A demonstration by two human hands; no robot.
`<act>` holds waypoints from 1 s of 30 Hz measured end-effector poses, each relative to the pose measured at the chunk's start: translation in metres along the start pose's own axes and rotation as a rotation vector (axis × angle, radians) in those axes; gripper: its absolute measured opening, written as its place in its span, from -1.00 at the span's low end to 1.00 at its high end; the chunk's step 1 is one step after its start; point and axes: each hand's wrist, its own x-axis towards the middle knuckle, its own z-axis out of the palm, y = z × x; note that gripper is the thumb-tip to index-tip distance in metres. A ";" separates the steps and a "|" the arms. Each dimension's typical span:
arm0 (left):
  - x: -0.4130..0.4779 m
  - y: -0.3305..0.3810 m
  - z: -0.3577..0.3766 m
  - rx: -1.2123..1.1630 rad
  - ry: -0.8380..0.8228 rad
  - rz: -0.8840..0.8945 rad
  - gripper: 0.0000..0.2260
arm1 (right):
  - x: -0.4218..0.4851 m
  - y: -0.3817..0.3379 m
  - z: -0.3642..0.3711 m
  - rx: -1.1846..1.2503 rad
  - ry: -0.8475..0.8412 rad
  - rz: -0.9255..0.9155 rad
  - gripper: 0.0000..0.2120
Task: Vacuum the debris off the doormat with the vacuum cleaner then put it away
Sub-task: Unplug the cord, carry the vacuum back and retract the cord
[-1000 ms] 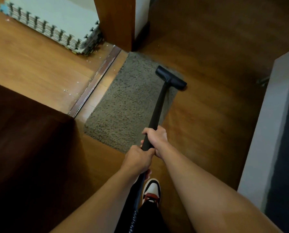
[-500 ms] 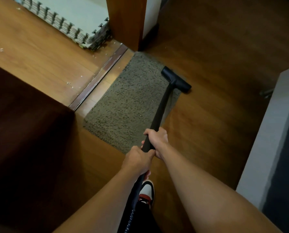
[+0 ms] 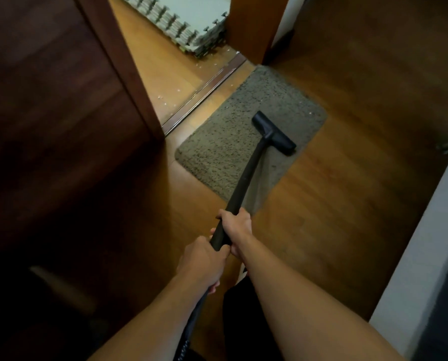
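Note:
A grey shaggy doormat (image 3: 233, 131) lies on the wooden floor by a doorway, with small pale specks near its far end. The black vacuum wand (image 3: 246, 175) runs from my hands to its flat nozzle (image 3: 273, 133), which rests on the mat's right middle part. My right hand (image 3: 237, 227) grips the wand higher up. Just behind it, my left hand (image 3: 204, 259) is wrapped around the wand's near end. A dark hose (image 3: 189, 332) trails down below my left forearm.
A dark wooden door (image 3: 61, 113) stands at the left. A metal threshold strip (image 3: 204, 91) crosses the doorway, with pale crumbs on the floor beyond it. Stacked foam puzzle mats (image 3: 191, 29) lie past the threshold. A white and dark furniture edge (image 3: 420, 256) lines the right side.
The nozzle has been pulled back from the mat's far right edge toward its middle. The view has shifted, so the door now fills more of the left.

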 end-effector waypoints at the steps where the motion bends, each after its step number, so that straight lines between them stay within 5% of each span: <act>1: -0.006 -0.013 -0.005 0.027 0.021 0.004 -0.75 | -0.008 0.010 0.009 -0.005 -0.002 -0.001 -0.68; 9: -0.039 -0.126 -0.042 0.129 0.132 0.111 -0.82 | -0.056 0.084 0.075 -0.020 -0.143 0.055 -0.64; 16: -0.043 -0.207 -0.072 0.147 0.190 0.112 -0.84 | -0.069 0.098 0.089 -0.562 -0.357 0.000 -0.30; 20: -0.042 -0.224 -0.087 0.101 0.180 0.116 -0.74 | -0.066 0.084 0.092 -1.287 -0.381 -0.573 -0.21; 23: -0.044 -0.229 -0.097 0.068 0.170 0.105 -0.74 | -0.072 0.068 0.106 -1.569 -0.636 -0.923 -0.24; 27: -0.047 -0.231 -0.103 0.054 0.231 0.086 -0.69 | -0.069 0.075 0.150 -1.848 -0.981 -1.068 -0.36; 30: -0.050 -0.233 -0.105 0.121 0.270 0.010 -0.60 | -0.070 0.085 0.177 -1.937 -1.162 -0.916 -0.59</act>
